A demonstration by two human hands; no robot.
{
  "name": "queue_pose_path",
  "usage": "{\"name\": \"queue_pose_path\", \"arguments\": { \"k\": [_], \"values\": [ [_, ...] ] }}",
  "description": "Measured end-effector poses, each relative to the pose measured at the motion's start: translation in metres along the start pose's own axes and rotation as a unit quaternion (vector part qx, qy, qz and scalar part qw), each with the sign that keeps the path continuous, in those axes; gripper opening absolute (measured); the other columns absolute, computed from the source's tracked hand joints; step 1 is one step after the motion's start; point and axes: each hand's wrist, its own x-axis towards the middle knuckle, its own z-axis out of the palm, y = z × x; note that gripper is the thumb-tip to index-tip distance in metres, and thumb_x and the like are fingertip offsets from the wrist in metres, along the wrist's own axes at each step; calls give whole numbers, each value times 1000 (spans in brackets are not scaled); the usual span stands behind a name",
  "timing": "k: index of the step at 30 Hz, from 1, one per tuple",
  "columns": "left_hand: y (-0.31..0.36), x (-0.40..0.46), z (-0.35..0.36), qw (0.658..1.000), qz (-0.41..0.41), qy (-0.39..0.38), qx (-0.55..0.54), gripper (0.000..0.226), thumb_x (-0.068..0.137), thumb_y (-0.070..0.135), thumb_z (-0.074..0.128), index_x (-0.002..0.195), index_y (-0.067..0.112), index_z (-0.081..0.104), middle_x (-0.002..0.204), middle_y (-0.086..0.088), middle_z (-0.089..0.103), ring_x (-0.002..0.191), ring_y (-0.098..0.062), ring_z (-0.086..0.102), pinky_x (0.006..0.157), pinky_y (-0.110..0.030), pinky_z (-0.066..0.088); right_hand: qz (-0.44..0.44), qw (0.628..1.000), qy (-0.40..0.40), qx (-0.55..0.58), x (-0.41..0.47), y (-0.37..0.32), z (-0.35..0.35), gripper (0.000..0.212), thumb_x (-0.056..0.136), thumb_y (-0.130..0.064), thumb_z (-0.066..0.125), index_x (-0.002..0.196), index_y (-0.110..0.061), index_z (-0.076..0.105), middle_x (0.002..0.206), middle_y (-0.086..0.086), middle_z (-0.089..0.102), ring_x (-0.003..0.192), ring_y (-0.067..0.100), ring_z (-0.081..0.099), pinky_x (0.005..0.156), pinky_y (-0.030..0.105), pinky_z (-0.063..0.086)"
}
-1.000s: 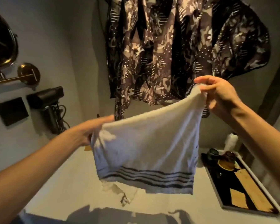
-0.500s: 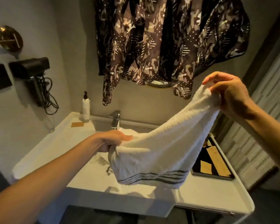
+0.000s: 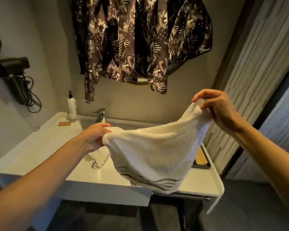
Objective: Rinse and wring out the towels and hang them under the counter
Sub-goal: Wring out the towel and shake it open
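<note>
I hold a white towel (image 3: 157, 152) with dark stripes along its lower hem, spread in the air above the white counter (image 3: 40, 147). My left hand (image 3: 95, 136) grips its left corner; my right hand (image 3: 218, 109) pinches the right corner, held higher. A second crumpled white towel (image 3: 98, 157) lies in the sink below my left hand. A metal rail (image 3: 190, 196) runs under the counter's right part, partly hidden by the held towel.
A chrome tap (image 3: 100, 115) stands behind the sink, a white pump bottle (image 3: 71, 107) to its left. A patterned dark shirt (image 3: 140, 39) hangs on the wall above. A hair dryer (image 3: 10, 69) is mounted left. A black tray (image 3: 201, 160) sits on the counter's right end.
The view has tipped down and back, revealing the counter front and the rail. Both hands have lowered the towel, and it now sags in the middle.
</note>
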Motion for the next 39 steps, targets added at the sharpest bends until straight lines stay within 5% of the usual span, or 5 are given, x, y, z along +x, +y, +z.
{"name": "queue_pose_path", "arguments": {
  "k": [13, 18, 23, 30, 39],
  "values": [
    [14, -108, 84, 903, 270, 79, 325, 34, 88, -13, 56, 72, 15, 69, 69, 1, 66, 71, -16, 59, 64, -21, 55, 58, 986, -11, -157, -69, 49, -171, 16, 88, -21, 73, 94, -37, 71, 104, -7, 70, 95, 8, 65, 84, 32, 55],
    [12, -139, 118, 912, 290, 26, 289, 35, 80, 9, 81, 109, 27, 73, 108, 0, 69, 99, -14, 62, 88, -30, 52, 25, 964, -27, -263, -85, 37, -183, 60, 72, -26, 87, 126, -31, 60, 108, -11, 61, 97, 12, 59, 85, 30, 50],
    [1, -146, 138, 774, 382, 63, 500, 37, 76, 8, 85, 112, 10, 75, 103, -11, 70, 96, -29, 64, 84, -40, 51, 18, 937, -80, -341, -100, 29, -197, 35, 78, -22, 83, 108, -22, 65, 98, -2, 64, 85, 15, 61, 74, 29, 49],
    [17, -133, 135, 843, 365, 57, 391, 5, 87, 27, 76, 88, 23, 75, 108, 1, 61, 97, -14, 58, 81, -32, 47, -57, 905, -31, -420, -119, 50, -214, 27, 90, -45, 66, 84, -19, 72, 97, 2, 60, 94, 24, 55, 78, 38, 43],
    [-21, -111, 202, 816, 197, 127, 528, 35, 94, 32, 60, 90, -1, 69, 96, -25, 70, 100, -40, 64, 72, -38, 43, 267, 943, 50, -191, -124, 89, -121, 26, 89, -29, 63, 79, -6, 62, 79, 13, 62, 67, 23, 60, 51, 27, 46]
  ]
}}
